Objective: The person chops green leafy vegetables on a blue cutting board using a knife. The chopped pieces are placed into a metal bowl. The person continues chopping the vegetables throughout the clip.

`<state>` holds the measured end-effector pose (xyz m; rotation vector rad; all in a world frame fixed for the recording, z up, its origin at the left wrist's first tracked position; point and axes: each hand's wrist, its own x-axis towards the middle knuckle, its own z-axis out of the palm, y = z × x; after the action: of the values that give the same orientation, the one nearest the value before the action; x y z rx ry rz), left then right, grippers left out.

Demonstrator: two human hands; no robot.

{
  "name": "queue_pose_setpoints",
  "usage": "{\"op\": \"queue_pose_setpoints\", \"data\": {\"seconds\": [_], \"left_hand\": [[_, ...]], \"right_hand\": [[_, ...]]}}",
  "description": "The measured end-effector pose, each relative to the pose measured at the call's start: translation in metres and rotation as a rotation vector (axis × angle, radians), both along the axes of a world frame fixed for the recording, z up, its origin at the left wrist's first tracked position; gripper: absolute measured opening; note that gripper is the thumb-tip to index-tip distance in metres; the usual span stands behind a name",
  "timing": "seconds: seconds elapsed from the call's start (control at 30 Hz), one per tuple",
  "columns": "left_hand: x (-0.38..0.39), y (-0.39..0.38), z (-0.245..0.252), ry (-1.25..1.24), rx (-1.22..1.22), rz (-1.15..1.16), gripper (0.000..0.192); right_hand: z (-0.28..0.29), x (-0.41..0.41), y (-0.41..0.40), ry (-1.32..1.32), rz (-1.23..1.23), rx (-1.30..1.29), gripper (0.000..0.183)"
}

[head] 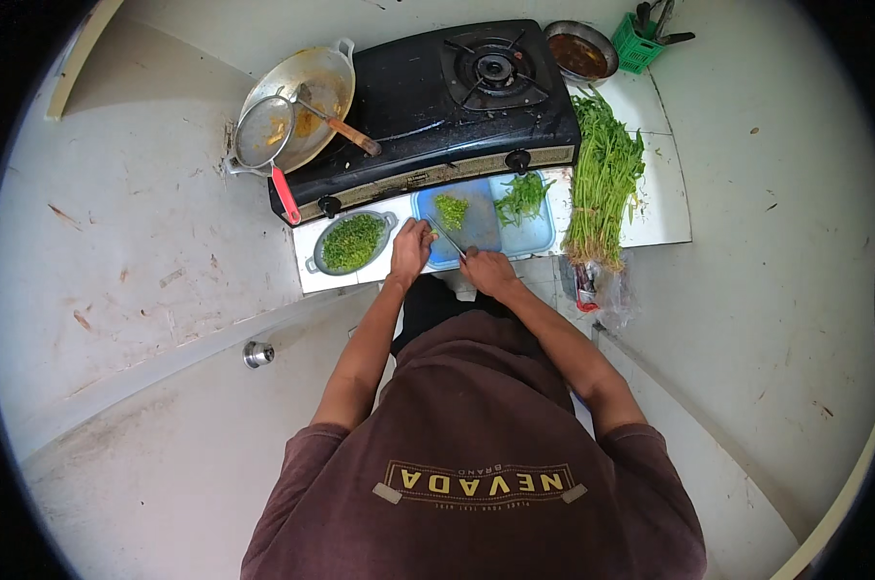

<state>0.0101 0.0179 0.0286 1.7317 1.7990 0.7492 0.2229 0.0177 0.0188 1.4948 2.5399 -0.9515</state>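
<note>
My right hand (488,272) grips the handle of a kitchen knife (446,236). The blade slants up and left, its tip close to the fingers of my left hand (410,250). Those fingers pinch a small bit of green stem (433,233), mostly hidden, at the left edge of a blue cutting board (473,238). A heap of finely cut stems (452,212) lies just beyond the blade. Right of it, loose green leaves (522,200) rest over a lighter blue tray (535,235). To the left, an oval grey dish (391,222) holds chopped greens (352,242).
Behind the board stands a black gas stove (408,87) bearing a large wok (339,69), a red-handled strainer (265,130) and a wooden-handled utensil (354,135). Long-stemmed greens (604,174) lie at right. Beyond are a pan of dark liquid (611,54) and a green utensil basket (634,47).
</note>
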Motion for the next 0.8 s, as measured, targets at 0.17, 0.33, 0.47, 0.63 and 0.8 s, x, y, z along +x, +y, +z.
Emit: {"op": "queue_pose_setpoints", "data": {"seconds": [0.17,0.33,0.47,0.63,0.8], "left_hand": [[-0.002,-0.002,-0.005,-0.062,0.009,0.005,0.016],[-0.002,0.002,-0.007,-0.044,0.013,-0.005,0.017],[-0.001,0.000,-0.009,-0.059,0.038,-0.003,0.017],[-0.001,-0.003,-0.010,-0.088,0.003,0.041,0.015],[-0.003,-0.006,-0.011,-0.088,0.017,0.045,0.010]], "right_hand": [[-0.004,-0.009,-0.002,0.062,0.018,0.092,0.041],[-0.011,-0.017,-0.006,0.045,-0.001,0.128,0.039],[-0.010,-0.016,-0.006,0.022,-0.003,0.120,0.037],[-0.013,-0.014,-0.004,0.038,0.008,0.122,0.039],[0.001,-0.016,0.000,0.004,0.005,0.043,0.039]]}}
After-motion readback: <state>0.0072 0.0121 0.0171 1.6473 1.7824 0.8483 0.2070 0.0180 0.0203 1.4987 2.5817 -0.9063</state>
